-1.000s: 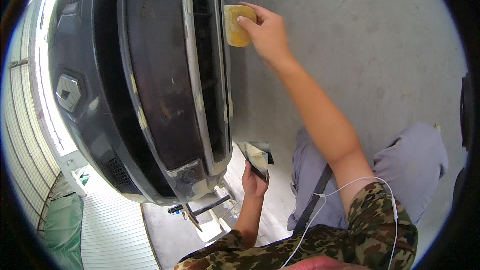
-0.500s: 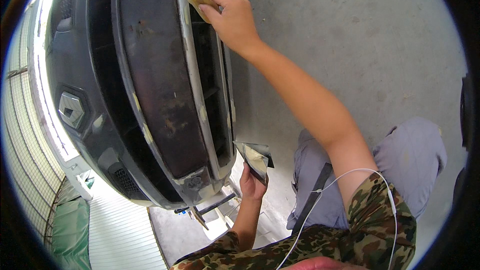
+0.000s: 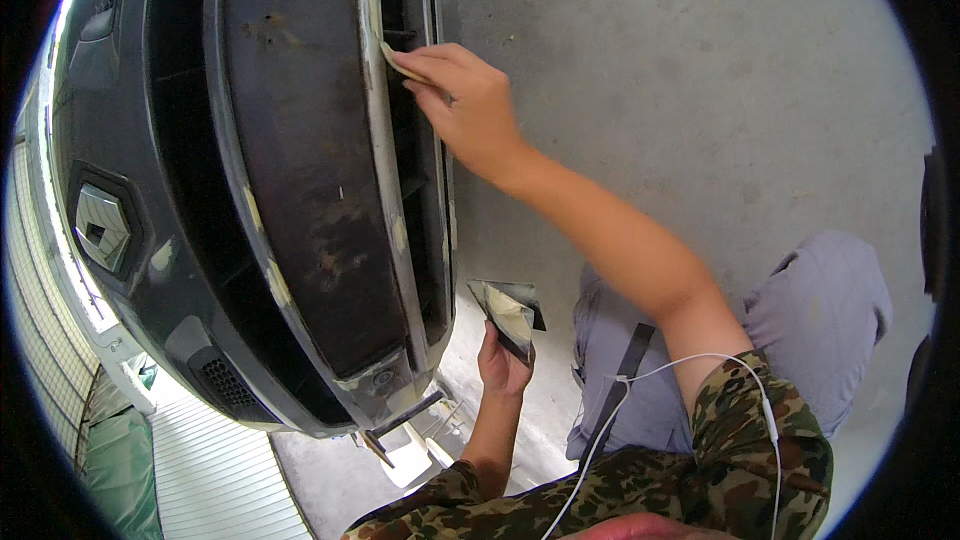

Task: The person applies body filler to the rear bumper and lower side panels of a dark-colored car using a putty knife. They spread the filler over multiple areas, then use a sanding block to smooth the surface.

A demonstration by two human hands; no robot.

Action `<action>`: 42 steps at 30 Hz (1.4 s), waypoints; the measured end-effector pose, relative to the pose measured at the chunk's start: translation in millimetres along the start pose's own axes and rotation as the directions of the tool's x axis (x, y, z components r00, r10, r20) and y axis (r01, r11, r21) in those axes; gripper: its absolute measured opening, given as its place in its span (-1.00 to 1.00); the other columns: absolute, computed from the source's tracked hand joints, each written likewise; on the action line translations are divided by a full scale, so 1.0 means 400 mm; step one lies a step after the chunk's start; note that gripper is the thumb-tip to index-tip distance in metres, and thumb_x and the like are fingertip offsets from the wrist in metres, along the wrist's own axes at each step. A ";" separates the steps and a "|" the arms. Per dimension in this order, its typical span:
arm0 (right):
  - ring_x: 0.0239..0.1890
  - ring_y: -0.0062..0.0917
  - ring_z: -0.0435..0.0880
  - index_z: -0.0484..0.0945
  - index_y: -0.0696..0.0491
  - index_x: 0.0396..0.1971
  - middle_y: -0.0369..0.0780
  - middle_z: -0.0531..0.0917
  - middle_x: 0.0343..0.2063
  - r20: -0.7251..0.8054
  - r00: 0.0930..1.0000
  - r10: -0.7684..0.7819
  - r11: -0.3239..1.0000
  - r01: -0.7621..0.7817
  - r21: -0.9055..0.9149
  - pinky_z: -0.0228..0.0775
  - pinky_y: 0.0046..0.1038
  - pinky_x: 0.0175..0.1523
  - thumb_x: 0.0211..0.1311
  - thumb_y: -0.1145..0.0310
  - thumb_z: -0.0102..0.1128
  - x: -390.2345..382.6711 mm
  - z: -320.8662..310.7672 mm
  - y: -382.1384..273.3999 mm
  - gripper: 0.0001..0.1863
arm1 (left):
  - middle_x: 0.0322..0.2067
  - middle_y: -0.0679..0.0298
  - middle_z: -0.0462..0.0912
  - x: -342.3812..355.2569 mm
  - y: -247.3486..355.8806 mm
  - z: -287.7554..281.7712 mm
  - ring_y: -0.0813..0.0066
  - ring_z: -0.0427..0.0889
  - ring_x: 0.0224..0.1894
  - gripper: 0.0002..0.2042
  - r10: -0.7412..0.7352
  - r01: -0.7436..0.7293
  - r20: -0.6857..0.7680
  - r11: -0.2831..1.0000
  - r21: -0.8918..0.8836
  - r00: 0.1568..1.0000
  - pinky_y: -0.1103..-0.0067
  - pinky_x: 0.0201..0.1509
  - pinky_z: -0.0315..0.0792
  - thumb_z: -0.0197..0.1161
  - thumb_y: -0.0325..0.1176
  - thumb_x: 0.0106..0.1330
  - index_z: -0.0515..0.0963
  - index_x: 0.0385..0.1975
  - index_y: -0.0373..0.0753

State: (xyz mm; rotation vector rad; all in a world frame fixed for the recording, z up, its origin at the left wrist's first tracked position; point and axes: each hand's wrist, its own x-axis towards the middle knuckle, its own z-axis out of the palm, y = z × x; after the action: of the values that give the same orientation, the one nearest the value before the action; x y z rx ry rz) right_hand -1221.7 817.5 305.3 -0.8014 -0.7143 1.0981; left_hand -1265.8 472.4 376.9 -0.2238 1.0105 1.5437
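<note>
My right hand [image 3: 468, 108] pinches a thin yellowish putty spreader [image 3: 396, 62]. Its edge meets the pale grey strip [image 3: 385, 165] along a dark car bumper [image 3: 300, 155], and the blade looks bent. Cream filler patches [image 3: 400, 233] mark that strip, with another smear [image 3: 276, 282] on the neighbouring ridge. Lower down, my left hand [image 3: 503, 368] grips a dark putty board [image 3: 482, 292] from beneath, fingers partly hidden behind it. A mound of cream putty [image 3: 510, 314] lies on the board, which is held apart from the bumper.
Dark grille slots [image 3: 190, 130] and a shiny angular emblem [image 3: 103, 227] are on the car's front. Grey concrete floor [image 3: 700, 60] lies right of the bumper. A white cable [image 3: 690, 368] hangs across my body. Green sheeting [image 3: 118, 465] stands at lower left.
My right hand has moved down along the strip with the spreader, whose blade now bends more edge-on. The car has shifted slightly left in view. My left hand keeps the board almost still.
</note>
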 end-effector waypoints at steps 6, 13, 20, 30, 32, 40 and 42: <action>-0.21 -0.40 0.72 0.67 0.07 -0.10 -0.14 0.72 -0.23 -0.111 0.994 -0.006 0.999 0.001 -0.051 0.53 -0.46 -0.07 0.20 0.53 0.18 0.087 0.012 0.044 -0.73 | 0.20 0.18 0.51 -0.003 0.034 -0.005 0.28 0.51 0.23 -0.61 0.000 -0.003 -0.049 0.998 -0.062 0.999 0.32 0.27 0.45 -0.03 -0.18 0.52 0.38 0.25 -0.19; -0.23 -0.15 0.67 0.70 0.02 -0.20 -0.10 0.69 -0.25 -0.150 0.986 -0.067 0.996 0.057 -0.071 0.51 -0.24 -0.09 0.15 0.48 0.14 0.225 0.047 0.030 -0.76 | 0.19 0.19 0.52 0.000 0.020 0.019 0.29 0.52 0.22 -0.62 0.003 -0.010 -0.105 0.998 -0.064 0.994 0.32 0.24 0.48 -0.01 -0.19 0.52 0.40 0.24 -0.17; -0.25 -0.18 0.68 0.72 -0.01 -0.21 -0.13 0.70 -0.28 -0.011 0.996 -0.087 0.994 0.086 -0.068 0.54 -0.27 -0.10 0.14 0.53 0.13 0.183 0.080 -0.014 -0.74 | 0.22 0.23 0.50 0.003 0.053 0.021 0.31 0.48 0.26 -0.61 -0.005 0.001 -0.052 0.998 -0.069 0.999 0.33 0.26 0.46 -0.01 -0.19 0.52 0.37 0.27 -0.15; -0.27 -0.22 0.68 0.71 0.01 -0.25 -0.15 0.69 -0.30 -0.095 0.984 -0.151 0.979 0.136 -0.155 0.53 -0.27 -0.16 0.14 0.52 0.14 0.165 0.096 -0.016 -0.77 | 0.18 0.20 0.54 0.008 0.087 0.034 0.29 0.53 0.20 -0.61 0.014 -0.019 -0.108 0.999 -0.039 0.994 0.33 0.24 0.47 0.01 -0.17 0.51 0.41 0.23 -0.19; -0.26 -0.24 0.68 0.71 -0.01 -0.26 -0.19 0.69 -0.31 -0.086 0.982 -0.171 0.957 0.145 -0.250 0.52 -0.26 -0.18 0.14 0.51 0.14 0.200 0.100 -0.018 -0.78 | 0.12 0.13 0.58 0.001 0.092 0.032 0.24 0.60 0.14 -0.64 0.023 -0.040 -0.163 0.994 -0.102 0.986 0.28 0.22 0.51 0.00 -0.19 0.51 0.45 0.18 -0.22; -0.28 -0.31 0.66 0.65 0.03 -0.27 -0.21 0.67 -0.34 0.032 0.944 -0.329 0.856 0.312 -0.411 0.51 -0.32 -0.19 0.16 0.53 0.09 0.230 0.099 -0.055 -0.81 | 0.16 0.24 0.56 -0.008 0.112 0.015 0.32 0.53 0.20 -0.62 0.002 -0.009 -0.113 0.998 -0.054 0.994 0.36 0.22 0.48 0.03 -0.16 0.50 0.42 0.22 -0.17; -0.23 -0.36 0.68 0.70 -0.09 -0.32 -0.32 0.70 -0.29 0.060 0.937 -0.343 0.805 0.326 -0.495 0.55 -0.31 -0.19 0.02 0.52 0.18 0.217 0.106 -0.053 -0.76 | 0.16 0.24 0.56 -0.006 0.115 0.015 0.32 0.53 0.20 -0.62 -0.001 -0.005 -0.098 0.998 -0.061 0.995 0.35 0.22 0.49 0.03 -0.16 0.50 0.42 0.22 -0.17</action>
State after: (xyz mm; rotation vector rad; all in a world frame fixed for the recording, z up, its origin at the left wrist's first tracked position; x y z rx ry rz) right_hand -1220.5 903.0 354.8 -1.0782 -1.0920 0.5739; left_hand -1303.3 479.3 403.3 -0.3441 1.0404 1.5801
